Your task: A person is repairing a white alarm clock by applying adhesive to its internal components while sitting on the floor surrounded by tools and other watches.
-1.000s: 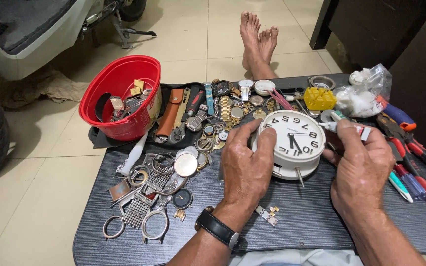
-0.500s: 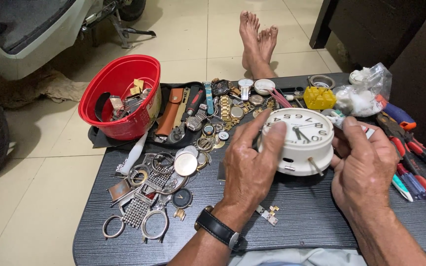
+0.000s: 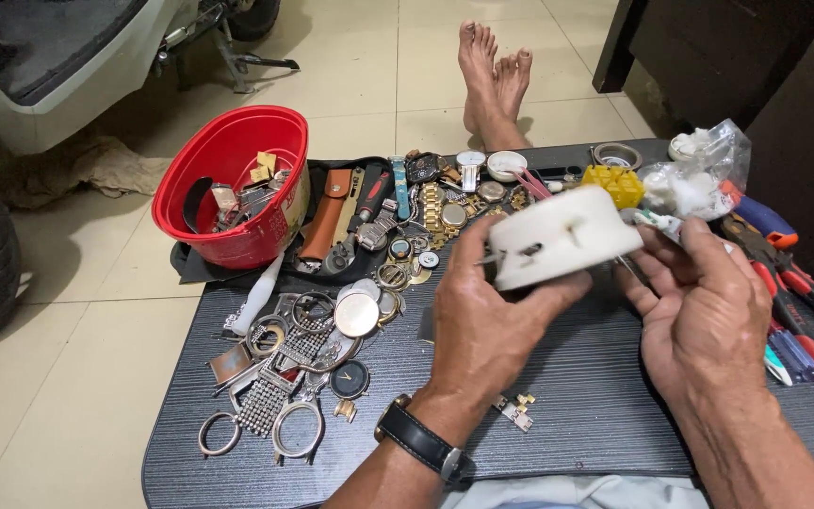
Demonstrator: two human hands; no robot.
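Note:
My left hand (image 3: 487, 320) holds a white round alarm clock (image 3: 562, 236) above the dark table (image 3: 567, 396), turned so its back and edge face me. A black wristwatch (image 3: 423, 446) sits on my left wrist. My right hand (image 3: 704, 311) is at the clock's right side, its fingers closed around a thin tool whose tip points under the clock. Watch cases, bezels and bracelet pieces (image 3: 308, 353) lie scattered on the table to the left of my hands.
A red plastic bowl (image 3: 233, 184) of parts stands at the table's far left. Pliers and screwdrivers (image 3: 793, 292) lie at the right edge, beside a plastic bag (image 3: 694, 174) and a yellow block (image 3: 614, 184). My bare feet (image 3: 494, 75) rest on the tiled floor beyond.
The clock has been flipped from face up to back toward me and lifted slightly. Both hands shifted with it.

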